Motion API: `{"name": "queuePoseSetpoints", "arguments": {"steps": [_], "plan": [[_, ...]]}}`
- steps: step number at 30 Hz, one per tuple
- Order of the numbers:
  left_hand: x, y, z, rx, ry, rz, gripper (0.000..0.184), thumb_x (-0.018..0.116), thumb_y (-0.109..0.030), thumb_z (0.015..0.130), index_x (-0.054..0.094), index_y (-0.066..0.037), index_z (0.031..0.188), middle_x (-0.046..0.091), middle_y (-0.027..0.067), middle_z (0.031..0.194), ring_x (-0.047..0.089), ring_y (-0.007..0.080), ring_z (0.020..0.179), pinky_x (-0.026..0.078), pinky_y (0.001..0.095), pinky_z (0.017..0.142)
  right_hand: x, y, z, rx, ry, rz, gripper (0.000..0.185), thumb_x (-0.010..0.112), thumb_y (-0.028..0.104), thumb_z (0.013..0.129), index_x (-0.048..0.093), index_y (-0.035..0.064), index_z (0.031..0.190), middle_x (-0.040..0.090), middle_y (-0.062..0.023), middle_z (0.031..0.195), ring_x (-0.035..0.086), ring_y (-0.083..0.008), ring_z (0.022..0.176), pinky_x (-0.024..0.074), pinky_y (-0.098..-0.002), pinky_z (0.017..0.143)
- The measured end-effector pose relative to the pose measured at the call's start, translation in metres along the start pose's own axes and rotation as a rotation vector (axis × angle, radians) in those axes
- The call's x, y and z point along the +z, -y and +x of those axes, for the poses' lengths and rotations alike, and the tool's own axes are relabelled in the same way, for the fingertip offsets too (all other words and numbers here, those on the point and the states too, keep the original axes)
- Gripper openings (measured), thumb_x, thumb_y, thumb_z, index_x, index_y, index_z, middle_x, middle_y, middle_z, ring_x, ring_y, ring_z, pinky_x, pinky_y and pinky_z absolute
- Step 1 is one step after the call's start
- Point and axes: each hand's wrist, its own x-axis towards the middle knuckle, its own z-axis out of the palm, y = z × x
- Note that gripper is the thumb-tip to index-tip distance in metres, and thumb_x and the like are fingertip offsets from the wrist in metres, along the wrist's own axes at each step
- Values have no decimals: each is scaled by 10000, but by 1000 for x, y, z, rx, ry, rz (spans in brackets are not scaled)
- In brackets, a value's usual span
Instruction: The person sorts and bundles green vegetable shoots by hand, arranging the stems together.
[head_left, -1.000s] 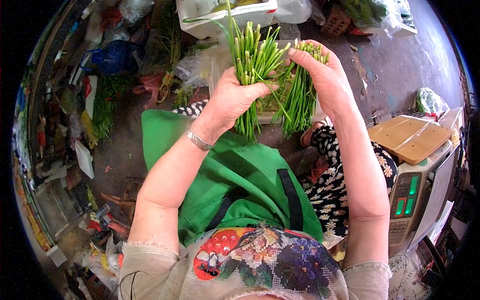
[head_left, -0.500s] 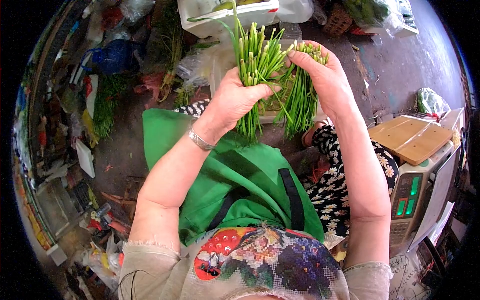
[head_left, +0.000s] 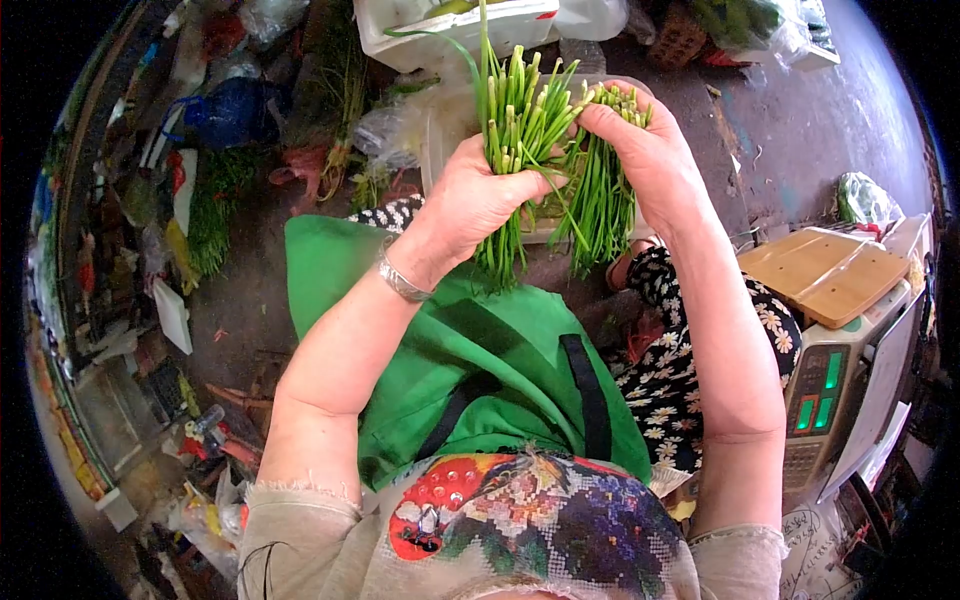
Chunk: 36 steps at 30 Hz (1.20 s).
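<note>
My left hand (head_left: 480,195) is wrapped round a bunch of long green stalks (head_left: 525,105) that look like garlic chives, cut ends upward. One longer leaf sticks up from that bunch. Close beside it, my right hand (head_left: 645,140) grips a second bunch of the same stalks (head_left: 603,210), which hangs down below the fingers. The right thumb and fingertips meet near the stalks of the left bunch; whether they pinch one of them I cannot make out. Behind both bunches lies a pale plastic tub (head_left: 440,140), partly hidden.
A green apron (head_left: 480,350) covers my lap. To the right stands a weighing scale (head_left: 825,375) with a lit green display and a brown top plate (head_left: 825,275). A white foam box (head_left: 400,45) is at the front. Bags and loose greens (head_left: 220,205) lie to the left.
The left bunch has shifted slightly to the right, and its long leaf stands straighter. The right hand has moved a little left. Both hands keep their grip.
</note>
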Motion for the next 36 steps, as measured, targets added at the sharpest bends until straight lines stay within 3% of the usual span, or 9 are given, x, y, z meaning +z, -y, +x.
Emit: {"name": "queuePoseSetpoints", "arguments": {"steps": [28,36], "plan": [[2,4,-3,-29,10,-2,341,567,35,787,570,20,1127,621,59,1058,633,181,921,513,288,813,3,-7,-1,48,40,28,255,600,128,861,593,-21,1067,651,-49,911,595,-100,799,491,-249,720],[4,3,-5,-49,5,-7,328,569,39,785,569,21,1112,620,59,1039,634,178,915,515,285,810,3,-17,0,2,78,-50,181,591,131,852,610,4,980,630,-30,832,564,-89,752,476,-252,678]]}}
